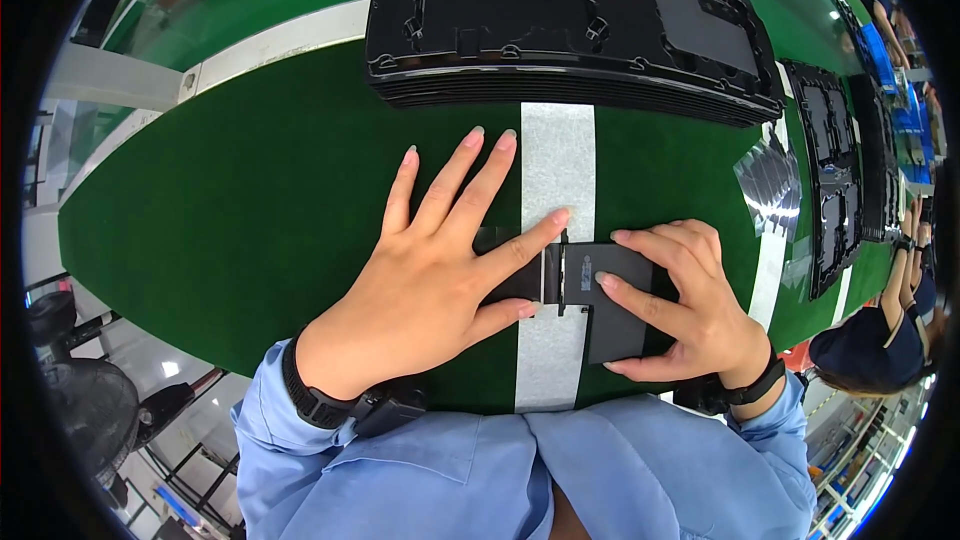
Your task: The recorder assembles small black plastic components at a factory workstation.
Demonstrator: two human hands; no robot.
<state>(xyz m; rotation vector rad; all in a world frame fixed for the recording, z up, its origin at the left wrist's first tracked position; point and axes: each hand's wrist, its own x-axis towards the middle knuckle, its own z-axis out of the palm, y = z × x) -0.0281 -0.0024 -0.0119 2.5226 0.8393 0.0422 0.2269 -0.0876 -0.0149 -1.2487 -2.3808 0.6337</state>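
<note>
A flat dark grey rectangular block, battery-like with a small printed label, lies across the white strip on the green mat. My right hand curls over its right part, thumb at the near edge and one fingertip on its face. Joined or butted to its left side is a thin black piece, which my left hand partly hides. The left fingers are spread, with the index finger and thumb resting along that piece. Whether the block and the black piece are attached cannot be made out.
A stack of black moulded trays stands at the far side. Clear plastic film and more black trays lie to the right. A white strip crosses the green mat. Another person is at the right.
</note>
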